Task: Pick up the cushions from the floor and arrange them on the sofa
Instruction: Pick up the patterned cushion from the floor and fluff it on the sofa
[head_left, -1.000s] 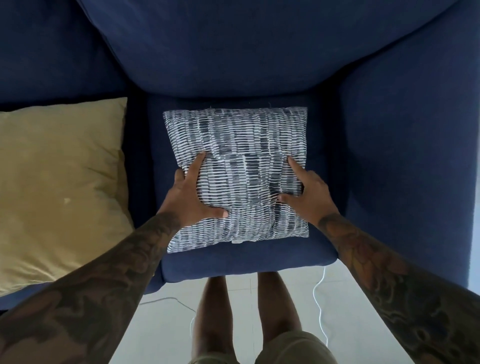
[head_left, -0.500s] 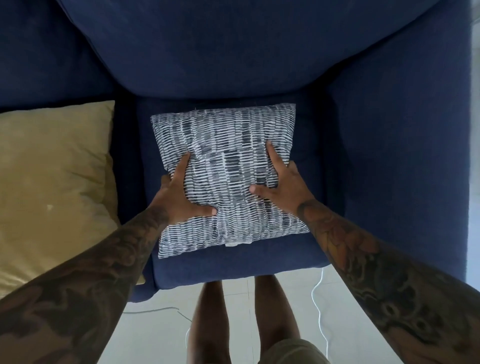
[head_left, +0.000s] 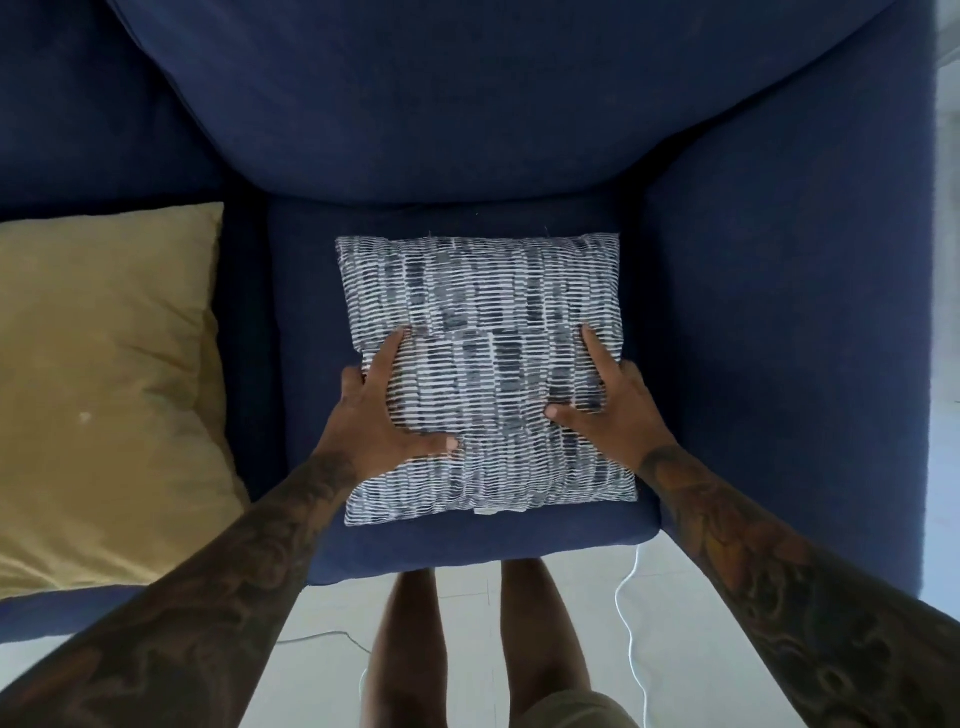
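A grey-and-white patterned cushion (head_left: 483, 332) lies flat on the rightmost seat of the dark blue sofa (head_left: 467, 104). My left hand (head_left: 382, 421) grips its left edge, thumb across the top. On the cushion's right edge sits my right hand (head_left: 605, 402), fingers spread and thumb pointing inward. A mustard yellow cushion (head_left: 104, 389) rests on the seat to the left.
The sofa's right armrest (head_left: 789, 338) stands close beside the patterned cushion. Pale tiled floor (head_left: 675, 597) lies below the seat front, with a thin white cable (head_left: 631, 623) on it. My bare legs (head_left: 467, 649) stand against the sofa front.
My right hand slid from the cushion's middle back out to its right edge. The patterned cushion stays flat on the seat, and the left hand keeps its hold.
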